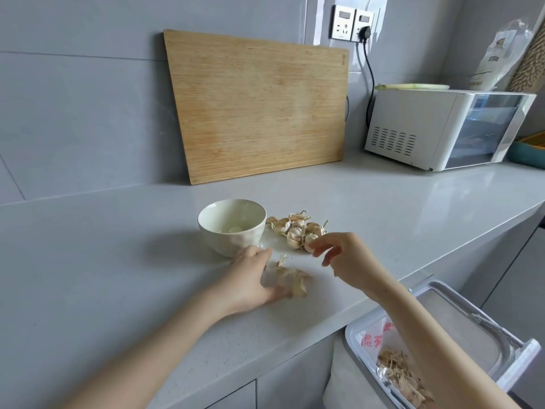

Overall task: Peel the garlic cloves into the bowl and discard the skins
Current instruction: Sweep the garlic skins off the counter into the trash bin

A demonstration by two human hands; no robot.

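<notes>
Garlic cloves point(298, 228), papery and unpeeled, lie heaped on the speckled grey desk point(118, 261) just right of a glossy pale bowl point(233, 242), where one peeled piece shows faintly. The right hand point(348, 261) reaches the heap's near edge; whether its fingers clamp a clove is unclear. The left hand point(250, 278) lies with blurred fingers spread straight over loose skins point(295, 280).
</notes>
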